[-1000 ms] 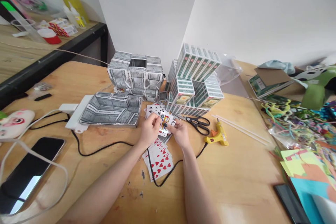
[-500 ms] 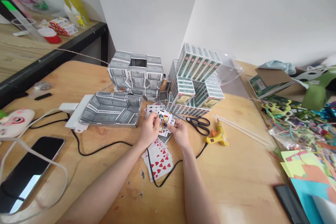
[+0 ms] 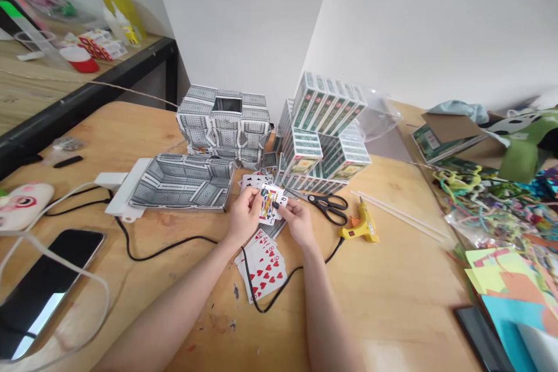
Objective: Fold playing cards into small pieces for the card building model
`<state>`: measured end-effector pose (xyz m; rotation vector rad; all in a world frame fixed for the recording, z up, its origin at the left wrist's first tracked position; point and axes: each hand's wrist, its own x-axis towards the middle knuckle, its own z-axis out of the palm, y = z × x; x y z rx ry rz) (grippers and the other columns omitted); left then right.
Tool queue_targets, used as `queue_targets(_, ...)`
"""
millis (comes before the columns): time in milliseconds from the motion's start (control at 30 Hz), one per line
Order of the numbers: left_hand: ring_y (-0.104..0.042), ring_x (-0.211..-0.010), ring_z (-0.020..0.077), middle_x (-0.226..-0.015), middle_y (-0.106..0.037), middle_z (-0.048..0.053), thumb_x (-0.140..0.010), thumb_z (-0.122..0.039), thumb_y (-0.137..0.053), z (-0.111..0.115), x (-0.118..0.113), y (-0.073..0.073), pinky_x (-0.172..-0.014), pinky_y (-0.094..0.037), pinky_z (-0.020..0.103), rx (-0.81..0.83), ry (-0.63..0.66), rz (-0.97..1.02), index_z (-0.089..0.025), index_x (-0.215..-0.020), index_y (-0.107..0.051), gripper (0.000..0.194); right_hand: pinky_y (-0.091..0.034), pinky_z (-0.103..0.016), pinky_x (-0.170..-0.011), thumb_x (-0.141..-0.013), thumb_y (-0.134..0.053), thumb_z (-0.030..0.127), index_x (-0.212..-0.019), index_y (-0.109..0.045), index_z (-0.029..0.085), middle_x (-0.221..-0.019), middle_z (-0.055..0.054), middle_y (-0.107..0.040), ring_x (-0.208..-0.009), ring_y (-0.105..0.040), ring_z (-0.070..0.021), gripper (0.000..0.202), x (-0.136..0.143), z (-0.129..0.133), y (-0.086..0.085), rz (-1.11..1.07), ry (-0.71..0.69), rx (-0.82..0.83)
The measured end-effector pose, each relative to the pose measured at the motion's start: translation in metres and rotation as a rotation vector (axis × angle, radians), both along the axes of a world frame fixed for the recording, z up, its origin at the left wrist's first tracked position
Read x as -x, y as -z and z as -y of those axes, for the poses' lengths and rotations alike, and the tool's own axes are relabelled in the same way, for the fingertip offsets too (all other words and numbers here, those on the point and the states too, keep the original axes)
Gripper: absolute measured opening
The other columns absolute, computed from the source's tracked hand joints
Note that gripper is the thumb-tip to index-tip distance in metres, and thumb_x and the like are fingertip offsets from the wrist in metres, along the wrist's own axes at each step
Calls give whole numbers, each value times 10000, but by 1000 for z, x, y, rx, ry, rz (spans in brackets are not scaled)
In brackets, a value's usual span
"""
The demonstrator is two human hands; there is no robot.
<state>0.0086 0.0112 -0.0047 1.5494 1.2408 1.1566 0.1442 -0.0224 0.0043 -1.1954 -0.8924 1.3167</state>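
Observation:
Between my two hands is a small fan of playing cards [image 3: 269,203], a jack of clubs in front. My left hand [image 3: 244,213] pinches the left side of the cards, and my right hand [image 3: 296,219] grips their right side, where a queen's corner shows. Below them, a spread of heart cards [image 3: 265,273] lies face up on the table with a black cord across it. More black-suit cards [image 3: 251,181] lie behind my left fingers. Close to my right hand rest black-handled scissors [image 3: 331,207] and a yellow glue gun [image 3: 362,224].
An open tray made of cards [image 3: 185,182] sits on the left, a card-built box [image 3: 224,128] behind it. Stacked card packs [image 3: 322,145] stand at the back. A phone [image 3: 52,290] lies front left; coloured paper [image 3: 514,290] and pipe cleaners [image 3: 505,209] fill the right.
My left fingers have shifted slightly left along the cards, so more of the jack's face shows. The view has moved a little; the things on the table stay put.

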Motion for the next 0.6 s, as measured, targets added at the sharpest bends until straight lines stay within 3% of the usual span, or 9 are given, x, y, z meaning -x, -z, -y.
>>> queue_targets(167,-400,-513,88,-571,-420,-36,-865,-356,-386,-4,5,-2,-481,-325,194,57,45,30,-168,-696,-473,267,-380,-229,-491,-667,-675,364,-642,-585,164,-546,21,-573,-488,-458,-98,220,0,-1,0,18,87,-8)
queue_targets(333,-419,-539,91,-629,-473,-28,-823,-304,-444,-3,8,-7,-490,-335,194,93,189,49,-164,-831,-523,161,-377,-226,-472,-663,-672,370,-604,-569,166,-512,27,-548,-468,-443,-95,237,-1,-1,0,49,139,0)
queue_targets(600,-355,-480,80,-540,-371,-58,-799,-241,-436,-3,7,-7,-472,-289,194,41,74,-111,-176,-717,-455,107,-453,-255,-517,-673,-661,402,-654,-611,177,-575,2,-611,-515,-516,-128,231,0,0,0,90,66,2)
